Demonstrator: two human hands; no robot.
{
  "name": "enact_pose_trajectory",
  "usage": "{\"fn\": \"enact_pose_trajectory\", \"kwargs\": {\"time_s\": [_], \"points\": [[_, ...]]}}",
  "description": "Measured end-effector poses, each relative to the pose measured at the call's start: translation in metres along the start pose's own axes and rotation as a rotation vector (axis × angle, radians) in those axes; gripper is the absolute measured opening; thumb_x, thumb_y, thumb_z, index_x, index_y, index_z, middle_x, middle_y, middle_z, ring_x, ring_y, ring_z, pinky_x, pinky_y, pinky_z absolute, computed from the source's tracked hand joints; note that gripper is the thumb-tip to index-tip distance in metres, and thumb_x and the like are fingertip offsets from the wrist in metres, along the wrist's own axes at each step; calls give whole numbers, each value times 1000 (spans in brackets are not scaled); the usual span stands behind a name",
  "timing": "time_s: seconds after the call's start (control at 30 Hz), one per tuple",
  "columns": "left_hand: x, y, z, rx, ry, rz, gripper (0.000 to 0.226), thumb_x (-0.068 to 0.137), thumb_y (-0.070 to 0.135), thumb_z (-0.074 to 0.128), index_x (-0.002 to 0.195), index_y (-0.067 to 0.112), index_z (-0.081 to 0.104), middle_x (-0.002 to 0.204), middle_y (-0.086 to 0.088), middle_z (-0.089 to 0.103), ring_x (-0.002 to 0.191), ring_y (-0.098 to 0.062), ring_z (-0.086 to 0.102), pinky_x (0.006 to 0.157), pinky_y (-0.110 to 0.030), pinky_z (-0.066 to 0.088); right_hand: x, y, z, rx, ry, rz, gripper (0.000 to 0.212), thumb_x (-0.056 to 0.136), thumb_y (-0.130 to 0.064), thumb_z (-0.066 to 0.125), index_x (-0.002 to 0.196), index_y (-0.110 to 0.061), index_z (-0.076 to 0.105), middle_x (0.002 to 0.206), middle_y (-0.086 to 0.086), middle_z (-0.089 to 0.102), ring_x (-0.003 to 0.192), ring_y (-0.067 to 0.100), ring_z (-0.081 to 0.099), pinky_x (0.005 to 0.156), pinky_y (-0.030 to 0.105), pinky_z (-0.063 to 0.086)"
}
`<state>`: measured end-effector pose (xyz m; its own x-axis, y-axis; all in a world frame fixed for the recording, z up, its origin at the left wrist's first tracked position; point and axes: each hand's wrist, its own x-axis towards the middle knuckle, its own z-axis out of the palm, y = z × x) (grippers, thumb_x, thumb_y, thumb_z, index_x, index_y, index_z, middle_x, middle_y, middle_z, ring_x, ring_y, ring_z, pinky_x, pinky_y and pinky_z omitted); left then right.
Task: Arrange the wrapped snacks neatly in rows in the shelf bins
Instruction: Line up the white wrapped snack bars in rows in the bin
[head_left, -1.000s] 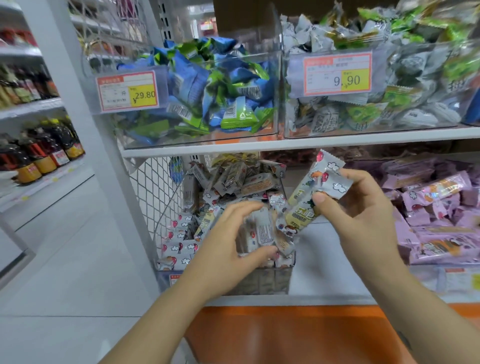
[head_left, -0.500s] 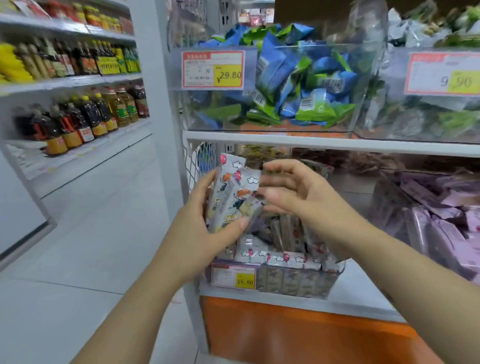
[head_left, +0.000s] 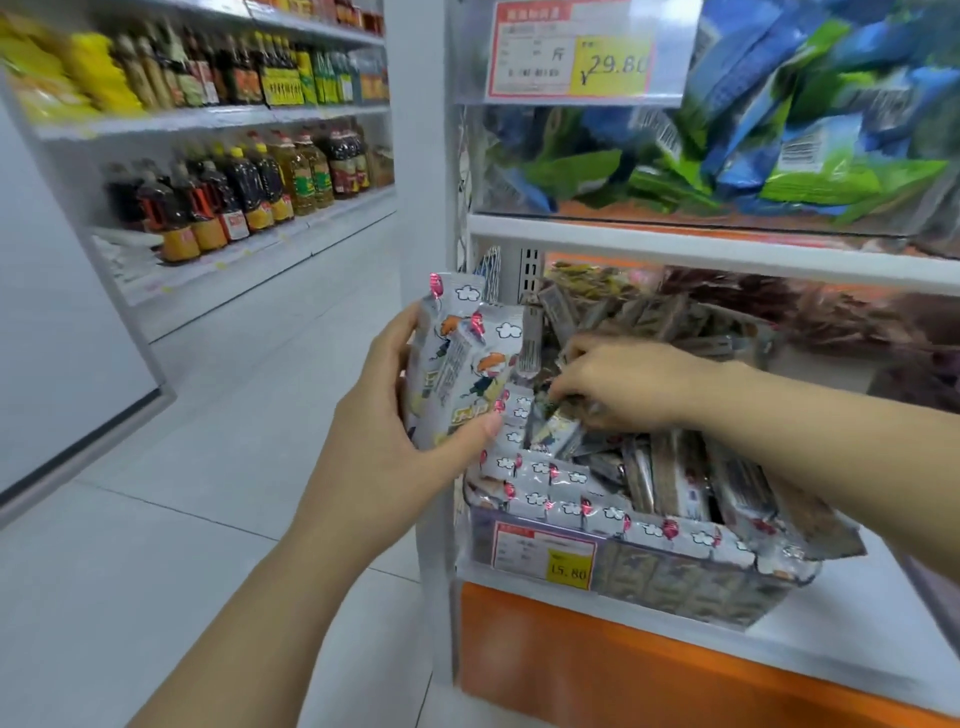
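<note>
white shop shelving (head_left: 701, 244) fills the right side, with a pale tiled floor (head_left: 182, 467) and a far rack of dark sauce and oil bottles (head_left: 234, 192) to the left. on the lower shelf sits a clear plastic bin (head_left: 675, 577) with a yellow price tag (head_left: 569, 569) on its front, packed with silver-grey wrapped snack bars (head_left: 597, 499); those along the front and left edge lie in rows, the rest are jumbled. the left hand (head_left: 395, 415) is closed around a small upright stack of silver cartoon-printed snack packets (head_left: 462, 369), just left of the bin. the right hand (head_left: 628, 384) reaches into the pile, fingertips pinched on a loose wrapped snack (head_left: 550, 423). above, another clear bin holds blue and green packets (head_left: 779, 130).
</note>
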<state>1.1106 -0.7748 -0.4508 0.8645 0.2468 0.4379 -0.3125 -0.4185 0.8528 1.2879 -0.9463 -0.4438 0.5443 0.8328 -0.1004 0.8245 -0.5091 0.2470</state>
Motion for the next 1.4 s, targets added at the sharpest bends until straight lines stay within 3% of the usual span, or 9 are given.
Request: {"fn": "enact_pose_trajectory", "kwargs": {"time_s": [0.2, 0.37, 0.53, 0.67, 0.83, 0.97, 1.1, 1.23, 1.4], "points": [[4, 2, 2, -13, -12, 32, 70, 58, 45, 68, 115, 60, 30, 101, 51, 49, 92, 20, 56, 66, 1, 43, -3, 2, 0, -127, 120, -70, 28, 84, -24, 53, 110, -29, 62, 103, -9, 64, 109, 17, 48, 85, 34, 44], [2, 3, 5, -3, -4, 34, 71, 56, 50, 67, 116, 61, 31, 102, 51, 48, 96, 19, 55, 67, 1, 42, -35, -5, -16, 90, 289, 4, 36, 80, -23, 58, 116, -25, 63, 107, -4, 58, 99, 20, 57, 78, 36, 50], [-2, 6, 9, 9, -1, 21, 74, 55, 52, 67, 115, 65, 26, 102, 50, 48, 97, 18, 55, 68, 1, 42, -77, -14, -18, 221, 492, 175, 36, 79, -24, 66, 115, -24, 64, 101, -5, 58, 94, 20, 58, 72, 34, 48], [-4, 5, 15, 8, -2, 21, 72, 64, 45, 72, 118, 63, 27, 105, 43, 50, 97, 18, 55, 70, 1, 43, -110, -9, -8, 364, 668, 348, 34, 76, -18, 71, 109, -19, 65, 97, -3, 59, 92, 18, 57, 77, 36, 49], [-2, 2, 29, 4, -21, 35, 77, 70, 34, 77, 117, 64, 25, 106, 48, 45, 97, 24, 51, 72, 4, 40, -143, 6, 10, 426, 854, 601, 28, 77, -13, 70, 104, -16, 64, 96, 4, 60, 91, 19, 54, 74, 20, 33], [0, 1, 38, 12, -45, 27, 80, 71, 36, 77, 129, 60, 26, 113, 48, 43, 102, 22, 50, 77, 3, 42, -144, 28, 20, 474, 902, 763, 23, 82, -15, 66, 105, -10, 64, 97, 16, 65, 89, 32, 57, 72, 29, 36], [0, 1, 43, 21, -67, 23, 83, 70, 41, 76, 135, 54, 25, 117, 42, 43, 100, 24, 49, 81, 1, 41, -125, 43, 22, 544, 937, 825, 15, 83, -16, 63, 97, -11, 65, 94, 10, 65, 87, 28, 58, 70, 32, 41], [2, 2, 41, 18, -53, 4, 90, 58, 58, 68, 137, 54, 25, 131, 27, 49, 113, 8, 53, 98, -25, 47, -101, 56, 24, 471, 918, 844, 14, 82, -27, 62, 84, -13, 65, 79, 3, 60, 79, 28, 58, 62, 31, 38], [4, -1, 38, 9, -47, 25, 80, 69, 41, 76, 126, 63, 24, 111, 48, 42, 100, 24, 50, 77, 0, 43, -81, 67, 20, 467, 783, 889, 17, 85, -33, 61, 92, -19, 67, 88, 10, 69, 80, 32, 62, 72, 38, 51]]}}
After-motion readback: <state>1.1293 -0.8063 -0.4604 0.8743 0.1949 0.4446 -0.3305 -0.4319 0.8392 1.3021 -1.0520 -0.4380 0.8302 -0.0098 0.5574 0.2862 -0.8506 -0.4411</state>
